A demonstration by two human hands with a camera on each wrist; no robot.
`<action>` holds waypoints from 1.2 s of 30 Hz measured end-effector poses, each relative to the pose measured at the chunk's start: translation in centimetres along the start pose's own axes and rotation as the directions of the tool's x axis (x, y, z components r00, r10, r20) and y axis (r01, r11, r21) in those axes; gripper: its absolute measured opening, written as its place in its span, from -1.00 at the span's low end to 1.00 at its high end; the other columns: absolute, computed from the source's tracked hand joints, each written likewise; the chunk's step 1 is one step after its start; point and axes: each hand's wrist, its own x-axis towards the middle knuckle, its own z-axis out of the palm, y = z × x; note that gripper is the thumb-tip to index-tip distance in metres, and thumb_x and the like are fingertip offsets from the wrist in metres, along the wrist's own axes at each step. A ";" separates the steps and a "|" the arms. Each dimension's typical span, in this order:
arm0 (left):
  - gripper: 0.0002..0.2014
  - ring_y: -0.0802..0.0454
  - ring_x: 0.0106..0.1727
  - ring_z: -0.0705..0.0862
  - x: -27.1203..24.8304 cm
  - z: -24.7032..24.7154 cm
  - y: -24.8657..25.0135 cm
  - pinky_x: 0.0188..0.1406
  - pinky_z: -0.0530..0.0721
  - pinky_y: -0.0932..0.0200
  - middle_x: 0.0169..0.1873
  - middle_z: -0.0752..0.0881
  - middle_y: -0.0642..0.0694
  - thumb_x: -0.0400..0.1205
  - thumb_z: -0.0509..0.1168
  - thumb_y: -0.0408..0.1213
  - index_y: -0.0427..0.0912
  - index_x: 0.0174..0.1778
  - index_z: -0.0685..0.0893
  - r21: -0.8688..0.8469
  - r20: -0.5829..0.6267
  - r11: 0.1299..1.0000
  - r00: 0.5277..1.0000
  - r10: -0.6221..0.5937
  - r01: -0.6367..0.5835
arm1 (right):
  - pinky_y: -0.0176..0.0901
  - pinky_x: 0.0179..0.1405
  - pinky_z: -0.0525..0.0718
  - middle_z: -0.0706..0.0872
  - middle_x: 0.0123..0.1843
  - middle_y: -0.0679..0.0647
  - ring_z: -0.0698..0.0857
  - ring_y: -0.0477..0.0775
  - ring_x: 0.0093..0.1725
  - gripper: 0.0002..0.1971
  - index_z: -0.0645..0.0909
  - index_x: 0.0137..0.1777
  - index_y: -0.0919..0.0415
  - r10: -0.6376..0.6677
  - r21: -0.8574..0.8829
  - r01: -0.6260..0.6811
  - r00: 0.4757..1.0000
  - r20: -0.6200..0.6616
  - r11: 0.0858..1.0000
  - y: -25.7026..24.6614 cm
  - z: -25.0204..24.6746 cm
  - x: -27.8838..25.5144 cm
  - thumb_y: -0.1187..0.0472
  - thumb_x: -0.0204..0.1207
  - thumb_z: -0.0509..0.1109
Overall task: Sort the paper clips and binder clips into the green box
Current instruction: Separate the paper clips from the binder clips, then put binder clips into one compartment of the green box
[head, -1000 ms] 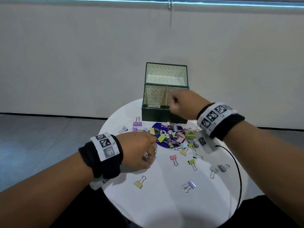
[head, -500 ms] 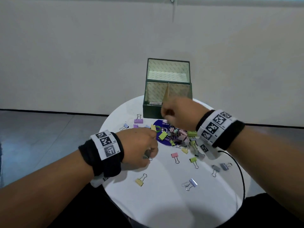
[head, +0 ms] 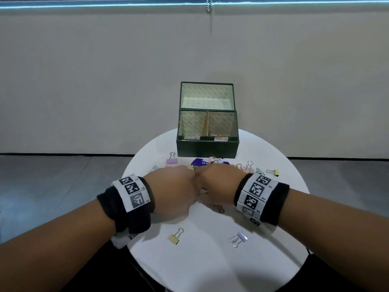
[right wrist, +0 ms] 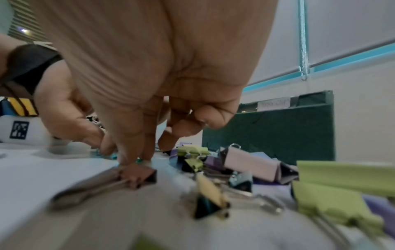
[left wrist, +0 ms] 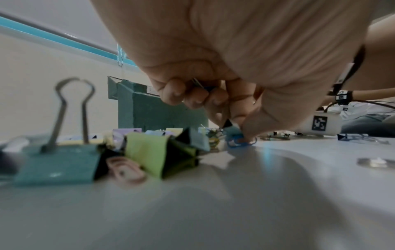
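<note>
The green box (head: 207, 147) stands open at the back of the round white table (head: 210, 270), a divider splitting it into two labelled compartments. Both hands meet knuckle to knuckle over the pile of coloured clips in front of it. My left hand (left wrist: 235, 125) pinches a light blue binder clip (left wrist: 232, 131) between thumb and forefinger, just above a blue paper clip (left wrist: 241, 143); its other fingers curl round a wire handle. My right hand (right wrist: 136, 155) points down, thumb and forefinger tips closing on a small green paper clip (right wrist: 140, 160) beside a pink binder clip (right wrist: 138, 175).
Loose binder clips lie around: a yellow one (head: 176, 237) and a lilac one (head: 239, 238) near me, a purple one (head: 172, 160) left of the box, pink (head: 248, 168) and yellow (head: 274, 172) ones to the right. A purple disc (head: 199, 162) lies under the pile.
My right hand has come back from the box and dropped onto the pile beside the left hand. The left hand has shifted slightly right toward the pile.
</note>
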 end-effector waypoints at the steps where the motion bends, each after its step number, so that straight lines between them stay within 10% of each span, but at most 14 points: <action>1: -0.83 0.18 -0.07 0.56 0.1 -0.3 -0.2 -0.20 0.66 0.09 -0.12 0.57 0.18 0.39 0.29 -0.02 0.15 -0.22 0.78 -0.047 0.015 0.999 1.000 -0.008 0.008 | 0.04 -0.17 0.80 0.76 -0.08 -0.06 0.75 0.10 -0.13 -0.83 0.80 -0.16 -0.04 0.017 0.014 -0.017 1.000 0.008 1.000 0.0 -0.1 0.1 0.04 0.35 0.38; 6: -0.87 0.13 -0.19 0.59 1.0 -3.8 -1.2 -0.21 0.56 0.30 -0.25 0.49 0.17 0.40 0.50 -0.22 0.15 -0.26 0.80 -0.398 -0.119 0.916 0.987 -0.108 0.052 | 0.03 -0.20 0.82 0.77 -0.23 -0.05 0.75 0.03 -0.24 -0.94 0.77 -0.16 0.03 0.046 0.005 -0.047 0.997 0.065 0.999 -0.2 -0.1 0.6 0.19 0.40 0.50; 13: -0.85 0.21 -0.24 0.57 9.5 -8.9 -1.8 -0.23 0.49 0.23 -0.22 0.64 0.18 0.75 0.19 -0.11 0.07 -0.12 0.58 -0.390 -0.133 0.888 0.940 -0.315 0.243 | -0.07 -0.30 0.73 0.69 -0.25 0.01 0.66 0.08 -0.26 -0.91 0.56 -0.24 0.10 0.028 0.061 -0.033 0.997 0.075 0.998 -0.1 -1.3 -1.1 0.31 0.35 0.36; 19: -0.87 0.22 -0.34 0.56 15.5 -9.6 -2.1 -0.37 0.49 0.30 -0.14 0.75 0.03 0.71 0.28 -0.23 -0.12 -0.06 0.73 -0.404 -0.098 0.848 0.905 -0.413 0.343 | -0.16 -0.11 0.69 0.69 -0.16 -0.07 0.66 -0.01 -0.14 -0.88 0.63 -0.07 0.04 0.257 0.308 -0.177 0.935 -0.242 0.935 6.4 -5.7 -2.6 0.28 0.54 0.32; 27: -0.61 -0.13 -0.03 0.47 16.5 -9.0 -1.2 -0.19 0.47 0.05 0.03 0.63 -0.26 0.57 0.09 -0.65 -0.15 0.03 0.71 -0.851 0.120 0.420 0.897 -0.426 0.314 | -0.26 -0.09 0.49 0.68 -0.14 -0.12 0.66 0.01 -0.08 -0.90 0.74 0.01 0.07 0.454 0.415 -0.264 0.757 -0.469 0.870 12.9 -8.3 -0.7 0.20 0.56 0.43; 33: -0.69 0.02 0.07 0.74 11.3 -10.4 -3.1 0.11 0.74 0.17 0.15 0.74 -0.16 0.64 0.26 -0.56 -0.18 0.23 0.69 -0.798 0.047 0.524 0.898 -0.437 0.297 | -0.25 0.05 0.52 0.77 0.14 -0.10 0.65 -0.10 0.00 -0.80 0.74 0.21 0.03 0.356 0.322 -0.218 0.805 -0.475 0.922 11.9 -8.0 -0.3 0.14 0.61 0.44; 36: -0.85 0.20 -0.16 0.74 6.3 -9.9 -4.4 -0.09 0.72 0.30 -0.12 0.80 -0.01 0.64 0.36 -0.39 -0.11 0.06 0.75 -0.522 -0.015 0.777 0.907 -0.421 0.352 | -0.19 0.01 0.62 0.78 0.06 -0.05 0.67 -0.05 -0.05 -0.88 0.73 0.11 0.04 0.268 0.262 -0.164 0.860 -0.435 0.951 9.3 -7.0 -1.1 0.18 0.62 0.41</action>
